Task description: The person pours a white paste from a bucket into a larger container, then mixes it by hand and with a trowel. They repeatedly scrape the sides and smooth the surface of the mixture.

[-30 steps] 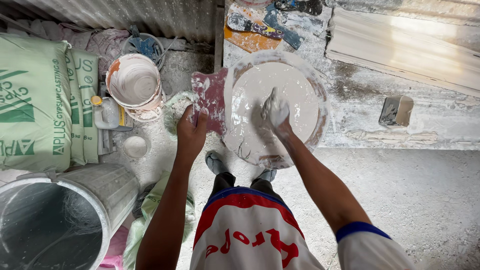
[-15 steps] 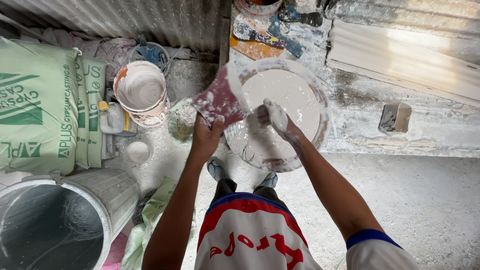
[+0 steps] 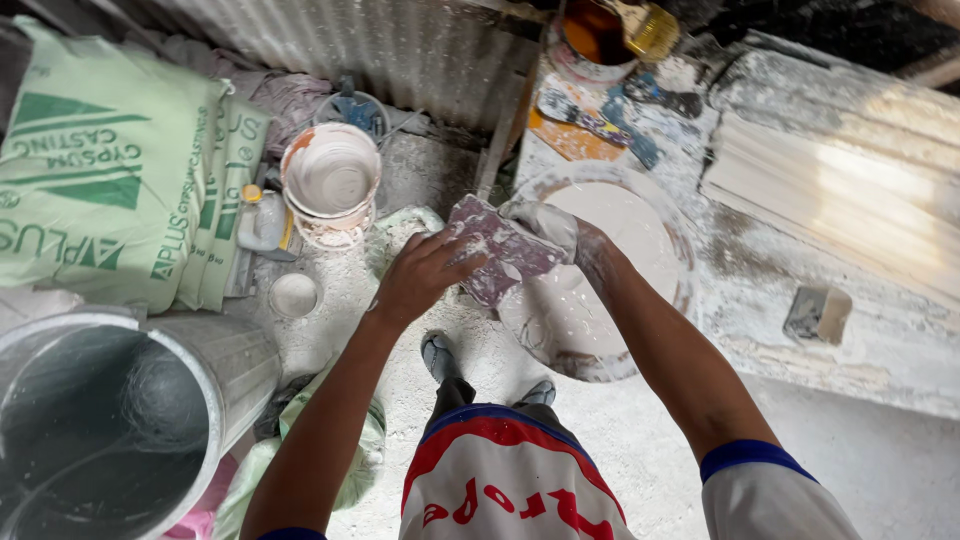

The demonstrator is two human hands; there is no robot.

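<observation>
Fingers of left hand [image 3: 420, 275] closed on the near edge of a plaster-smeared rag [image 3: 500, 250]; fingers of right hand [image 3: 545, 222], coated white, curled over the rag's far edge. Rag held between both hands above the left rim of a round basin of white plaster [image 3: 620, 290]. Left of the hands: paint-stained bucket [image 3: 330, 180], green sacks [image 3: 110, 170], large grey drum [image 3: 110, 420]. On the table [image 3: 900, 340]: small block [image 3: 818, 312].
</observation>
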